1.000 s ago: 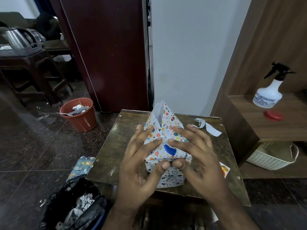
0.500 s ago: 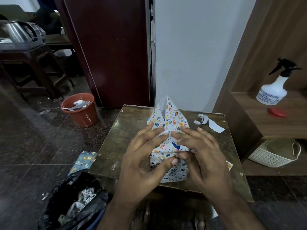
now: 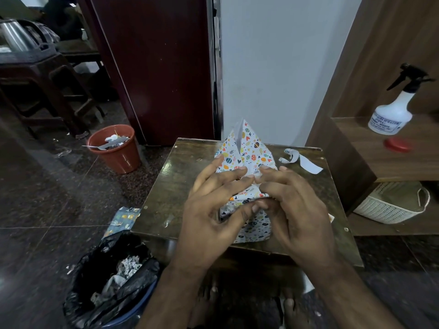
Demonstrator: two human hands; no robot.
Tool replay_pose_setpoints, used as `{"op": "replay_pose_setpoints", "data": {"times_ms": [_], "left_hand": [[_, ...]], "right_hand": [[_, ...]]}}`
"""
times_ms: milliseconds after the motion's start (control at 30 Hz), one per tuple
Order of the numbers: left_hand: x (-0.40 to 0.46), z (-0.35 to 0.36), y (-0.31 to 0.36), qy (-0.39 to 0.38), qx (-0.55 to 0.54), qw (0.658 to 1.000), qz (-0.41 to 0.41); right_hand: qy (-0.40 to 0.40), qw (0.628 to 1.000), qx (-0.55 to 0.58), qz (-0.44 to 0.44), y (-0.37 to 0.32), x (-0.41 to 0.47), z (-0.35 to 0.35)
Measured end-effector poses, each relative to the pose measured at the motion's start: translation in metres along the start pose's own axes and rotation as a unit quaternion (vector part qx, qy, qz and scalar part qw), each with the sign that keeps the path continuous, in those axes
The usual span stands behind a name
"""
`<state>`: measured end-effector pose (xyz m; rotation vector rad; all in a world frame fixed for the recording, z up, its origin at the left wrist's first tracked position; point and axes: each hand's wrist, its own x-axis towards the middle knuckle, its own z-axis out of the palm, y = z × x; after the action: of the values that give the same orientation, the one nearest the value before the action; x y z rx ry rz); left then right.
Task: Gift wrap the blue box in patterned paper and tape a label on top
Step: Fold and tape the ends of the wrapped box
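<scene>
The box stands on a small dark wooden table, covered in white patterned paper; none of its blue shows. The paper's far end rises in a pointed triangular flap. My left hand and my right hand press the paper down on the box's top and near end, fingertips meeting in the middle and thumbs pinching the near fold. A curled white paper strip lies on the table to the back right. A small orange-and-white piece peeks out by my right hand.
A black-lined bin with scraps stands at the table's left front, with a paper offcut on the floor beside it. A terracotta bucket sits further left. On the right shelf are a spray bottle, a red lid and a white basket.
My fingers have slid together over the box's top, folding the paper shut over the blue patch that showed before. The view has shifted slightly.
</scene>
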<state>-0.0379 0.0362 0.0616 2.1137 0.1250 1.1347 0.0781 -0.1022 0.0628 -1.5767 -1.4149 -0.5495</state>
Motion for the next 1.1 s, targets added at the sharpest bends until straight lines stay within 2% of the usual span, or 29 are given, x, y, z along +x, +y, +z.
{"op": "replay_pose_setpoints", "data": {"times_ms": [267,500,667,900,1100], "left_hand": [[0.002,-0.004,-0.001,-0.024,-0.014,0.999,-0.017],[0.005,-0.007,0.002,-0.048,0.014,0.999,-0.020],[0.005,-0.008,0.004,-0.062,0.023,0.998,-0.016],[0.005,-0.010,0.002,-0.065,0.039,0.997,-0.023],[-0.002,-0.004,0.004,-0.056,0.105,0.992,0.039]], "right_hand": [[0.032,0.997,0.057,0.030,-0.016,0.001,-0.002],[0.017,0.999,0.041,0.007,-0.021,0.003,-0.007],[0.016,0.994,0.098,0.035,-0.017,0.005,-0.007],[-0.012,1.000,0.021,0.005,-0.011,0.004,-0.013],[-0.005,0.999,0.026,0.021,-0.013,0.007,-0.016]]}}
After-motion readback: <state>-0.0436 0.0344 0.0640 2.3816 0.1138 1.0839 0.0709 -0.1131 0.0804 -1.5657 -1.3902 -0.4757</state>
